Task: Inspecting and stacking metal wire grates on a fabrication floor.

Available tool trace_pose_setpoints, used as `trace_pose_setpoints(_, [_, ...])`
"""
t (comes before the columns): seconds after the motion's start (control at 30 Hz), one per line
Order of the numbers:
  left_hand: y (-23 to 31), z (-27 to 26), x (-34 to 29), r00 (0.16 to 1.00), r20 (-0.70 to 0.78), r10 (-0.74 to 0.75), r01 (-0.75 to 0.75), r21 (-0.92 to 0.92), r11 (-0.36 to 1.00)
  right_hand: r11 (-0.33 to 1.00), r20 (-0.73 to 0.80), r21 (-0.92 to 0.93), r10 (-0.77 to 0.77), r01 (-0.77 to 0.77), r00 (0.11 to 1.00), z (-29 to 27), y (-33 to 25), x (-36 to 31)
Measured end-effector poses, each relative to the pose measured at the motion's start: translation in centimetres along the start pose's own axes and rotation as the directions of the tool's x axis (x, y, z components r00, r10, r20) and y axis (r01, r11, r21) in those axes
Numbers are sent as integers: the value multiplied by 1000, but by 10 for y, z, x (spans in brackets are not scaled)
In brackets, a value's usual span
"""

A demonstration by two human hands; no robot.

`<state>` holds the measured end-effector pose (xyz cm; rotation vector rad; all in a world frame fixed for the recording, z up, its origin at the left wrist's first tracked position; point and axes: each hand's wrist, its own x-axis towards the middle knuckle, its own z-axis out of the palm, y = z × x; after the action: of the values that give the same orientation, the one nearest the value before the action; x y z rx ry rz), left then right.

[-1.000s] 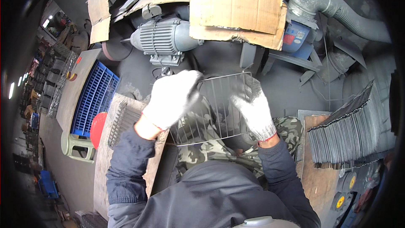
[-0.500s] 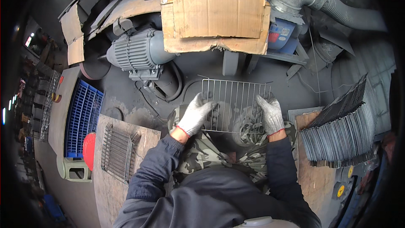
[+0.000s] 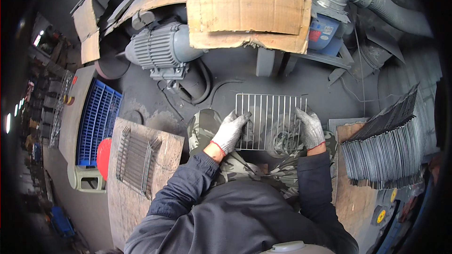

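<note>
one blue slatted crate stands off to the left, near a red disc and a pale green stool. next, a wooden board carries a small pile of racks. then, by the person's knee, the gloved left hand has its fingers curled in, pinching the near left edge of a wire rack, thumb across the bars. the rack is held up over the lap, clear of both boards. the gloved right hand is bent round the opposite edge, gripping it too. farther right, a second board bears a long, dense stack of racks.

as for progress, i'd say this one rack is mid-handling and not set down; many lie on the right, few on the left, but i can't tell which are finished. its long axis runs left to right across the person, its thin bars point away from the body, and a small wire end sticks out at the far right corner.
</note>
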<state>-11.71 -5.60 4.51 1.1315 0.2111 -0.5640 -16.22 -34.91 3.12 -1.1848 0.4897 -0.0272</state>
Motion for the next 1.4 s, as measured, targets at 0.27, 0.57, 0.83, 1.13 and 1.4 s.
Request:
trace_pose_setpoints(0.27, [7,14,-28,1000,-17,10,-10,-8,1000,998,10,-60,13,-12,1000,-20,6,9])
trace_pose_setpoints(0.57, [10,-6,-44,998,-55,-17,11,-117,993,389,404,-728,-421,564,812,-33,36,26])
trace_pose_setpoints(0.83, [-4,5,-29,999,20,-30,32,-104,994,213,428,-783,-496,584,756,-47,38,8])
trace_pose_setpoints(1.13, [3,17,-39,998,-24,-56,54,-52,997,105,495,-780,-500,617,710,-57,40,13])
trace_pose_setpoints(1.4, [-2,24,-50,996,-75,-57,51,-72,996,336,402,-754,-443,564,802,-52,39,7])
